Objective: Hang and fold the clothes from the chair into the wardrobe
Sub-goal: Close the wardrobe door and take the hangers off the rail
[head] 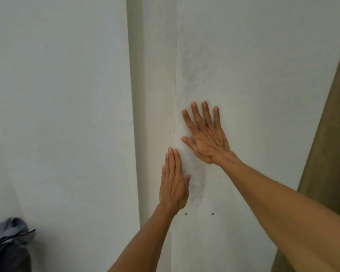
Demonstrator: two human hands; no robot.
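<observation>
Two pale grey-white wardrobe doors fill the view and meet at a thin vertical seam [174, 91]. My right hand [205, 132] lies flat on the right door [253, 85] with its fingers spread, just right of the seam. My left hand [174, 181] is lower, fingers straight and together, its edge against the door near the seam. Neither hand holds anything. A bundle of grey, white and dark clothes [8, 244] shows at the bottom left corner. The chair is hidden.
A white wall [57, 114] stands to the left of the wardrobe's side panel [134, 114]. A brown curtain or panel [328, 144] runs along the right edge. Two small holes [199, 214] mark the door below my left hand.
</observation>
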